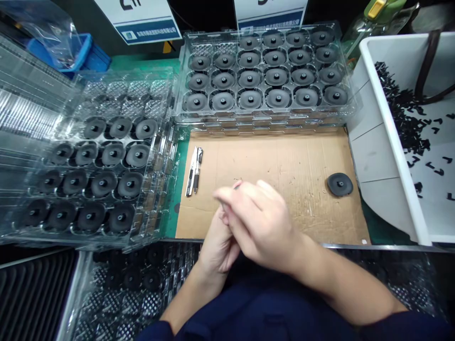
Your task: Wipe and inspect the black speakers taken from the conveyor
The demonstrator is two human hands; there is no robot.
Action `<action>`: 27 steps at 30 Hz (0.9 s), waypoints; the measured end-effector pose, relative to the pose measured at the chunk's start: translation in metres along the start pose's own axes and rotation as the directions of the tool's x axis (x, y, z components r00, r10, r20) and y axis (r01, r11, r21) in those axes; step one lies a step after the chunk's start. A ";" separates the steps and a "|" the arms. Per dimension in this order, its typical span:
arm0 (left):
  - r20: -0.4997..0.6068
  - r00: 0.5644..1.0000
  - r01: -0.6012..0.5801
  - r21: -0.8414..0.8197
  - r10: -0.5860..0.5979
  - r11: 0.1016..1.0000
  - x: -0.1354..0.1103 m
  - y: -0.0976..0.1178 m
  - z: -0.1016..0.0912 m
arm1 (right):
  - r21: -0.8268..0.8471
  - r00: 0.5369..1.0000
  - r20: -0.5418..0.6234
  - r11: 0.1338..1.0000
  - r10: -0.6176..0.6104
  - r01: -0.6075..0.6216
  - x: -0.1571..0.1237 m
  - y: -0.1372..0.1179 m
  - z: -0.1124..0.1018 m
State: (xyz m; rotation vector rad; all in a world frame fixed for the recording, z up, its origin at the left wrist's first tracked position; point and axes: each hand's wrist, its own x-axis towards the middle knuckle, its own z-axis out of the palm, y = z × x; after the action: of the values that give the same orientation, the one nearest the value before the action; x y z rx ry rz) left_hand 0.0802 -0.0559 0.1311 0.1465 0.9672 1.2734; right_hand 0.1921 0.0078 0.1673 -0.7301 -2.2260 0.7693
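My right hand (261, 222) is closed over my left hand (216, 244), and the two meet above the lower middle of the brown cardboard sheet (263, 158). The fingers of both hands are curled together. A tiny dark spot shows at the fingertips, but what they hold is hidden. To the right on the cardboard lies a single round black disc (340, 185) with a small central stud, apart from the hands. A pen (196, 171) and a slim craft knife (191, 173) lie side by side at the cardboard's left.
Clear plastic trays of black discs stand at the back (265, 113) and at the left (106, 237). A white bin (398, 142) with small black parts is on the right. Further back are a blue bin (90, 52) and a bottle with a green top (386, 12).
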 end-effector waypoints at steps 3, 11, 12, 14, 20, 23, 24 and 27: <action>0.042 0.998 -0.036 -0.018 0.037 0.999 -0.001 0.007 -0.004 | 0.128 0.992 0.114 0.991 -0.052 0.038 -0.014 0.003 -0.008; 0.108 0.994 -0.003 -0.073 0.011 0.997 0.002 0.014 -0.013 | -0.027 0.997 0.059 0.999 0.042 -0.040 -0.016 0.026 -0.020; 0.118 0.993 -0.005 -0.083 0.015 0.997 0.001 0.015 -0.014 | 0.038 0.997 0.032 0.997 0.072 -0.074 -0.015 0.030 -0.018; 0.150 0.989 0.009 -0.111 0.007 0.994 -0.001 0.019 -0.015 | 0.144 0.973 -0.038 0.965 0.228 -0.220 -0.019 0.041 -0.012; 0.232 0.972 0.076 -0.205 -0.027 0.976 -0.004 0.019 -0.016 | -0.038 0.914 0.100 0.919 0.394 -0.392 -0.066 0.086 0.020; 0.267 0.963 0.105 -0.213 -0.046 0.971 -0.002 0.018 -0.015 | -0.085 0.917 0.030 0.915 0.399 -0.395 -0.081 0.090 0.027; 0.281 0.959 0.110 -0.207 -0.048 0.972 -0.002 0.018 -0.014 | -0.090 0.916 0.005 0.913 0.400 -0.398 -0.082 0.089 0.026; 0.286 0.958 0.073 -0.177 -0.020 0.982 -0.001 0.018 -0.014 | -0.078 0.919 -0.011 0.916 0.394 -0.393 -0.076 0.079 0.020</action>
State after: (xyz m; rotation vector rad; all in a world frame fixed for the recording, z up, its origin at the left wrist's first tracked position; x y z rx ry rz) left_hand 0.0581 -0.0563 0.1336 0.1545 0.5995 1.2524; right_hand 0.2471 0.0037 0.0703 -1.2427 -2.1480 0.8758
